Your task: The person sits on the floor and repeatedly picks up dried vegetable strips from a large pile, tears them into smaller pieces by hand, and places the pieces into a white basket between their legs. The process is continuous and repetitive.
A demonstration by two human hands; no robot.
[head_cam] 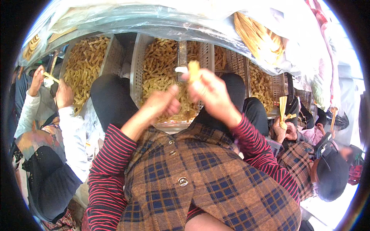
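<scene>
My right hand (pixel 209 91), blurred, grips a short folded yellow strip (pixel 194 70), probably tofu skin, which stands up from its fingers. A small white thing (pixel 181 69) shows beside those fingertips; what it is I cannot tell. To the left, my left hand (pixel 163 101) hovers with its thumb apart from loosely curled fingers, and nothing shows in it. Both hands are above a white perforated plastic crate (pixel 136 68) between my knees. Many knotted yellow-brown strips (pixel 160 62) fill it, paler towards me. An upright metal bar (pixel 182 53) stands at the crate's middle.
Clear plastic sheeting (pixel 138 18) spans the far side, with a bundle of long flat strips (pixel 257 36) under it. More crates of knots (pixel 85 62) stand on both sides. A person's hands (pixel 64 93) work at left; another person's hands (pixel 281 130) hold a strip at right.
</scene>
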